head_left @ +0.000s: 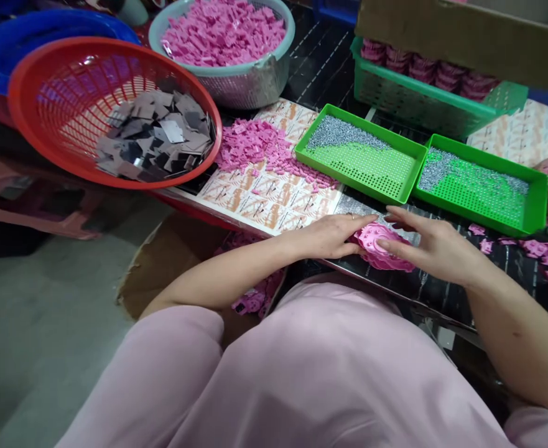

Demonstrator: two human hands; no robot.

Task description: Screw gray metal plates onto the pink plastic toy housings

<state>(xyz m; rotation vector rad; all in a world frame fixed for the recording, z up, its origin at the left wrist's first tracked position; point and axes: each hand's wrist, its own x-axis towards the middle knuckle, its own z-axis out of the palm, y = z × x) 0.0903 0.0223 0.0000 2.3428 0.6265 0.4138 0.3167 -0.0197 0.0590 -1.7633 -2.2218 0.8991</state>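
A pink plastic piece with a scalloped, flower-like edge lies at the table's front edge, between my hands; it may be a stack of several. My left hand is closed on its left side, fingers along the far edge and thumb at the near side. Over the right side, my right hand is open, its fingers stretched out and apart, the thumb at the piece's top. Just beyond are two green perforated trays, a left one and a right one, both holding small silvery metal parts.
Small pink parts are heaped at left on the patterned sheet. A red basket of dark flat plates overhangs the table's left end. Behind stand a pale basin of pink parts and a green basket beneath a cardboard box.
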